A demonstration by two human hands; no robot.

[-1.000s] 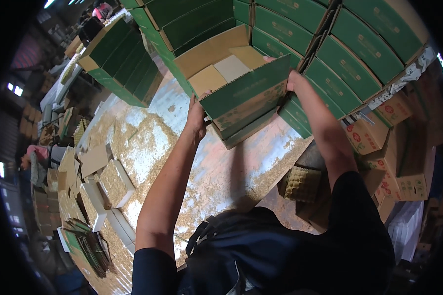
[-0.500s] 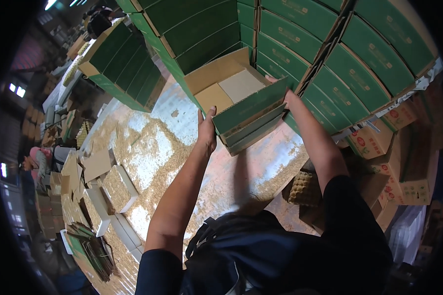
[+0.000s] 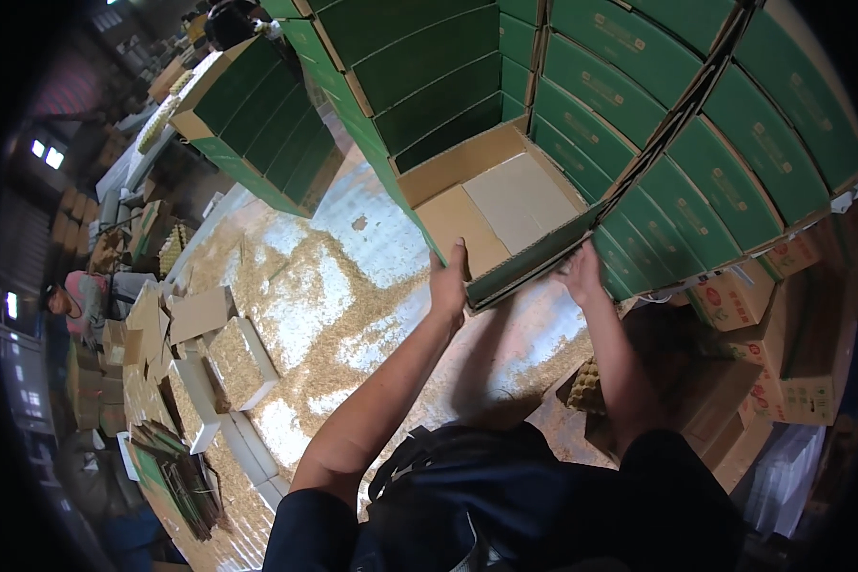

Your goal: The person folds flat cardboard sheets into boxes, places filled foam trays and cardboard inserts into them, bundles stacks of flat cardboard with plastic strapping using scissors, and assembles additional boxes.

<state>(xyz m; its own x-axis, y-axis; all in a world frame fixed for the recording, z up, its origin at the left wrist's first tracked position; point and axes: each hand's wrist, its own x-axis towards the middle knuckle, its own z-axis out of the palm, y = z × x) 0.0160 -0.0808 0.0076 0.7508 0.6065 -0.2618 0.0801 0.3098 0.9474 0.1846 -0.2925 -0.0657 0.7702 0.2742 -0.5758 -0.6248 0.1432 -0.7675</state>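
Note:
A shallow green cardboard box (image 3: 462, 205), open at the top, sits in the angle between stacked green boxes. Its inside is plain brown, with a paler rectangular board (image 3: 529, 200) lying on the bottom. My left hand (image 3: 448, 284) grips the near left corner, thumb over the rim and fingers outside. At the near right corner, my right hand (image 3: 583, 274) touches the outer wall with its fingers partly spread. What bears the box's underside is hidden.
Tall stacks of green boxes (image 3: 591, 57) stand behind and to the right; another stack (image 3: 257, 124) is farther left. Straw-coloured litter covers the floor (image 3: 305, 276). White boxes (image 3: 243, 362) and flattened cardboard (image 3: 176, 477) lie left. Printed cartons (image 3: 734, 291) and egg trays (image 3: 584, 386) sit right.
The box has moved right and is pushed down level between the stacks; its near flap no longer stands out toward me. My right hand has slid from the right side to the near right corner.

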